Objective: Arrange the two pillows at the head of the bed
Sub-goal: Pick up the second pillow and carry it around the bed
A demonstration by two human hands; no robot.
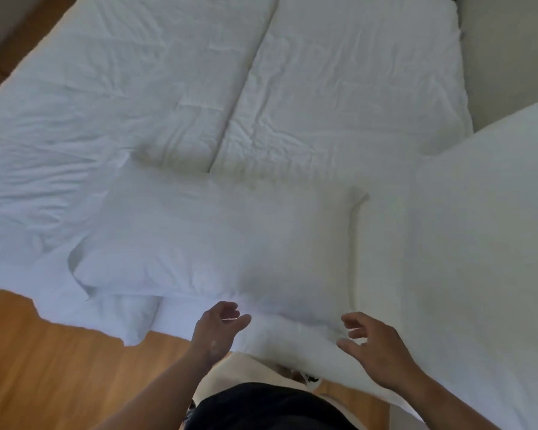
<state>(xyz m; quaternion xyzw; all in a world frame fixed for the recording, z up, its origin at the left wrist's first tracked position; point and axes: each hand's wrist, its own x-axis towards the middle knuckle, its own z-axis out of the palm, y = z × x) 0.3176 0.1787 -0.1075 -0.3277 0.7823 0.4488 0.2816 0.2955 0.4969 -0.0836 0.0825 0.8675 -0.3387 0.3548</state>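
Pillows lie on the bed [75,103]: one pillow [218,240] flat along the near edge, its left end overhanging crumpled sheet, a second pillow [485,218] just beside it at the right. Both the left hand [218,328] and right hand [375,346] hover released, fingers spread, touching nothing, at the near edge. Open quilt [339,88] stretches beyond; wooden floor [59,367] lies bare at left.

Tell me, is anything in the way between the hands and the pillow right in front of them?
Nothing visible is. The left hand and right hand are both open, just short of the near edge of the pillow. Only rumpled white bedding lies under and between them.
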